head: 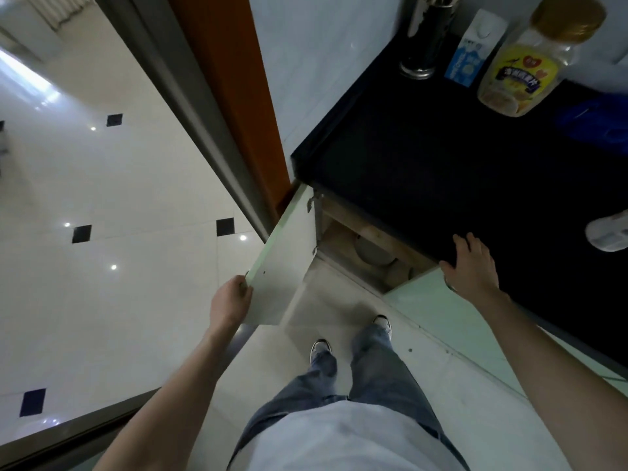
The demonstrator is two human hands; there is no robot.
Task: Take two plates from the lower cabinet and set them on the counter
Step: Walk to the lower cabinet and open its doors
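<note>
The lower cabinet's white door (289, 253) stands swung out to the left, and my left hand (231, 300) grips its outer edge. Inside the dim cabinet opening a round grey plate (372, 254) shows on a wooden shelf, partly hidden under the counter's lip. My right hand (470, 263) rests flat with fingers spread on the front edge of the black counter (424, 158), holding nothing. The neighbouring pale green cabinet door (441, 311) to the right is closed.
At the back of the counter stand a metal utensil holder (426, 42), a blue-and-white carton (472, 52) and a plastic jar with a yellow label (533, 59). A blue item (598, 124) and a white object (608, 232) lie at the right. An orange door frame (238, 96) borders the counter's left.
</note>
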